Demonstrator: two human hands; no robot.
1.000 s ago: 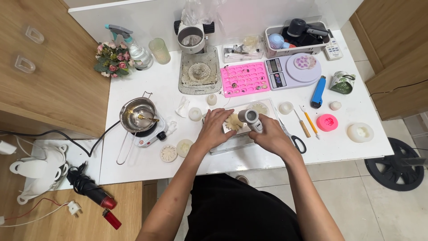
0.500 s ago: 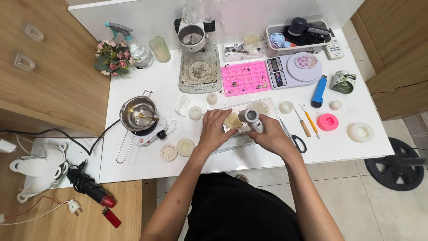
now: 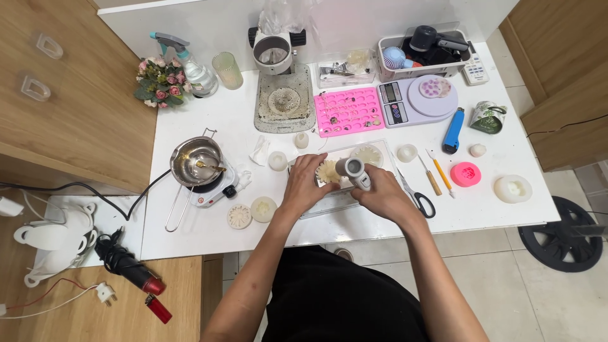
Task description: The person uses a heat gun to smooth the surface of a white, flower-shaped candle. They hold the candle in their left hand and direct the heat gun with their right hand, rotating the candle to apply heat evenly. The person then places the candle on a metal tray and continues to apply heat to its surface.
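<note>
The cream flower piece (image 3: pixel 329 171) rests under the left hand (image 3: pixel 304 185), right hand (image 3: pixel 379 193) gripping a grey tool (image 3: pixel 353 172), scissors (image 3: pixel 413 195) just beside.

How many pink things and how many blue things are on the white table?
Pink: 2, the flat mould tray and the small round mould.
Blue: 2, the slim cutter and the small fan in the grey bin.
Total: 4
</note>
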